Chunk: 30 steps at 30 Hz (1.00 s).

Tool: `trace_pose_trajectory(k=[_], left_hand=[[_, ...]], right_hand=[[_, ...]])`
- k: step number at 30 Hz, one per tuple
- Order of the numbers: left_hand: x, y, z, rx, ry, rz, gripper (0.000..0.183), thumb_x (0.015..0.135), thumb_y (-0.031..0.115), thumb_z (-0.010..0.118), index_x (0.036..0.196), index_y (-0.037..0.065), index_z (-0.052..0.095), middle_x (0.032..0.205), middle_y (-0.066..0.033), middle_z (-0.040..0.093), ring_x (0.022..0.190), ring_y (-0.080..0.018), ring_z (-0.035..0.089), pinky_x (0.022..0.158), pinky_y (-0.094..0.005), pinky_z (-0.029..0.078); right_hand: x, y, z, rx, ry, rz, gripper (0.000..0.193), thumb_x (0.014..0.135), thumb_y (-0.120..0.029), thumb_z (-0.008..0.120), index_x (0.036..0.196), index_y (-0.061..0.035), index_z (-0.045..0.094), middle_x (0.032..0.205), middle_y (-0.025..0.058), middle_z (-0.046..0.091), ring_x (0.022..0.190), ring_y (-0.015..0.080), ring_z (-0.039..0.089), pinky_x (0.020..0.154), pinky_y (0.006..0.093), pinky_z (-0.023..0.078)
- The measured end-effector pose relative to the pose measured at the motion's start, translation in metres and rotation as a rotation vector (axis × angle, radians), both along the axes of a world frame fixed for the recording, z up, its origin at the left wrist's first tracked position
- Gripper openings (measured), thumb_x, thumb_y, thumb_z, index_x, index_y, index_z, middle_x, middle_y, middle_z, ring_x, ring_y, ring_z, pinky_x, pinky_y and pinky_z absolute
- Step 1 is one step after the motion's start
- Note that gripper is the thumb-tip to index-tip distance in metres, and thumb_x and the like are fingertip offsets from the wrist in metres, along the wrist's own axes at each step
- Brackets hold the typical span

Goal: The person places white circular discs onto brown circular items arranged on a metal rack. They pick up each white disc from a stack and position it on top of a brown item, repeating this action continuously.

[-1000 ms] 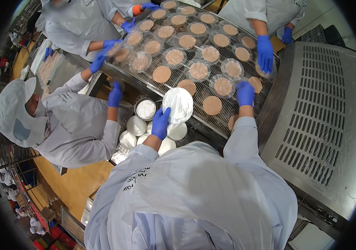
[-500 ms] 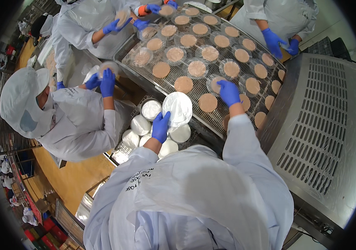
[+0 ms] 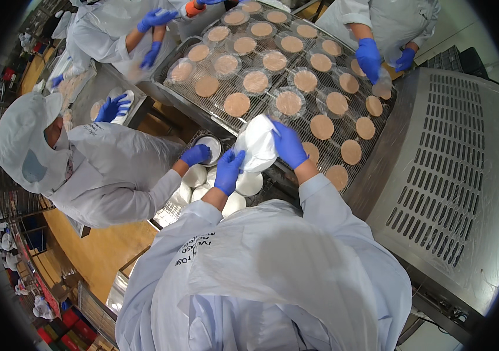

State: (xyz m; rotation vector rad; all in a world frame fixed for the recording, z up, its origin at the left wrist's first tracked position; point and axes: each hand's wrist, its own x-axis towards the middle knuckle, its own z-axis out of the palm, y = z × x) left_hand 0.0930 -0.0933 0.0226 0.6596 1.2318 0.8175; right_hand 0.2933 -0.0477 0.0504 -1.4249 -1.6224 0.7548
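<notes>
My left hand [image 3: 228, 172] grips the near left edge of a stack of thin round whitish film sheets [image 3: 257, 147], held tilted above the belt's near edge. On its right side my right hand [image 3: 289, 145] pinches the stack's upper edge; its fingertips are partly hidden by the sheets. Beyond them, round pinkish patties [image 3: 288, 103] lie in rows on a wire mesh conveyor belt [image 3: 267, 120]. Many patties bear clear round film discs wider than themselves, while those nearest me, such as this bare patty [image 3: 322, 127], have none.
White round stacks [image 3: 250, 184] and a round metal tin [image 3: 208, 150], touched by a co-worker's gloved hand [image 3: 195, 155], stand below the belt. Another co-worker's hand [image 3: 368, 59] reaches over the far right. A slotted steel cover [image 3: 436, 175] rises at right.
My right hand has moved left from a film-covered patty to the stack; that patty now shows bare. The patties have shifted slightly toward the lower right. The left co-worker's hand has reached the tin.
</notes>
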Motion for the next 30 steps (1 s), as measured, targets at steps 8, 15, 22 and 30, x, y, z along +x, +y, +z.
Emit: trace_pose_trajectory(k=[8, 15, 22, 30], left_hand=[[0.0, 0.003, 0.011, -0.011, -0.103, 0.031, 0.044, 0.087, 0.026, 0.059, 0.123, 0.003, 0.048, 0.105, -0.0031, 0.059, 0.09, -0.0131, 0.058, 0.073, -0.0257, 0.046], [-0.004, 0.008, 0.017, 0.095, -0.068, 0.06, 0.048, 0.083, 0.022, 0.065, 0.12, -0.003, 0.049, 0.108, -0.0101, 0.059, 0.095, -0.0177, 0.057, 0.082, -0.0298, 0.046], [-0.007, 0.005, 0.018, 0.087, 0.059, 0.036, 0.047, 0.081, 0.021, 0.067, 0.118, -0.003, 0.051, 0.106, -0.0107, 0.06, 0.092, -0.018, 0.059, 0.081, -0.0299, 0.048], [-0.018, 0.008, 0.013, 0.022, 0.064, 0.137, 0.048, 0.081, 0.021, 0.067, 0.119, -0.003, 0.051, 0.107, -0.0108, 0.059, 0.094, -0.0182, 0.058, 0.082, -0.0302, 0.047]], right_hand=[[0.009, 0.012, -0.016, -0.291, 0.266, -0.058, 0.032, 0.086, -0.024, 0.057, 0.098, 0.0049, 0.061, 0.086, 0.0194, 0.065, 0.079, 0.0255, 0.064, 0.07, 0.0338, 0.047], [-0.029, -0.005, -0.005, -0.222, 0.259, -0.046, 0.034, 0.087, -0.026, 0.054, 0.103, 0.0044, 0.059, 0.086, 0.0187, 0.065, 0.08, 0.0263, 0.063, 0.073, 0.0351, 0.048], [0.0, 0.018, 0.012, -0.142, 0.133, -0.01, 0.029, 0.088, -0.024, 0.051, 0.108, -0.0049, 0.061, 0.091, 0.0194, 0.065, 0.084, 0.0313, 0.063, 0.075, 0.0377, 0.048], [0.066, 0.09, -0.023, 0.215, -0.459, -0.242, 0.031, 0.084, -0.004, 0.043, 0.111, -0.0058, 0.057, 0.111, 0.0169, 0.059, 0.101, 0.0322, 0.057, 0.087, 0.0394, 0.044]])
